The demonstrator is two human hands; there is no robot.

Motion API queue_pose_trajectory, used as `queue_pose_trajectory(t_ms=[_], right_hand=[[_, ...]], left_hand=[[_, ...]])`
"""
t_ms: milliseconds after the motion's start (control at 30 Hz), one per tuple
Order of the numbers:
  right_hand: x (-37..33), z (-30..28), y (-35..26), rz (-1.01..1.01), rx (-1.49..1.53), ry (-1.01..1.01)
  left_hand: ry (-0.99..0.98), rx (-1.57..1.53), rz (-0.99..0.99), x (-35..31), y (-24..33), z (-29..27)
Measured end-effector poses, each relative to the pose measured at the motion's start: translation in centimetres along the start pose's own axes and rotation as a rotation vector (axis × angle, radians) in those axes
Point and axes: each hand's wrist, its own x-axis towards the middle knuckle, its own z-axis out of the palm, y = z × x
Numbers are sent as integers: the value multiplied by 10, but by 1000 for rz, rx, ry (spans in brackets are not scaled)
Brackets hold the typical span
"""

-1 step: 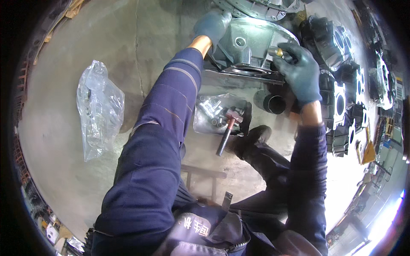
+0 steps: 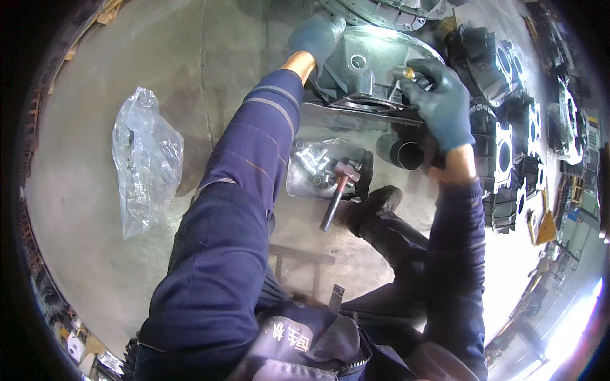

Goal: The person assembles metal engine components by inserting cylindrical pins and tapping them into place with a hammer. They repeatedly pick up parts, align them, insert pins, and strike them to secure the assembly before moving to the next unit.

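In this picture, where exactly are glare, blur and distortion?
Head view: glare whitens the upper edge of the grey metal housing and the pale concrete floor at right; head view: the right hand, in a blue-grey glove, looks slightly soft at the wrist; head view: fisheye distortion curves the surroundings toward black corners.

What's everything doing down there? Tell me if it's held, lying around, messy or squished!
Gray housing: uncovered, brightly lit
Left hand: gloved, at the housing's edge, grip unclear
Right hand: gloved, gripping
Small metal piece: held in the right hand
Hammer: lying down, unheld
Shiny metal parts: jumbled together
Clear plastic bag: crumpled, on the floor
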Motion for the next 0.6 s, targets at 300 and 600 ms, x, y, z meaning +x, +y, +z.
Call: queue_pose_trajectory(t_ms=[300, 600], right_hand=[[33, 46, 2, -113, -219, -108], [44, 57, -3, 69, -204, -234]], left_hand=[[35, -21, 45, 9, -11, 13], [32, 55, 67, 14, -11, 16]])
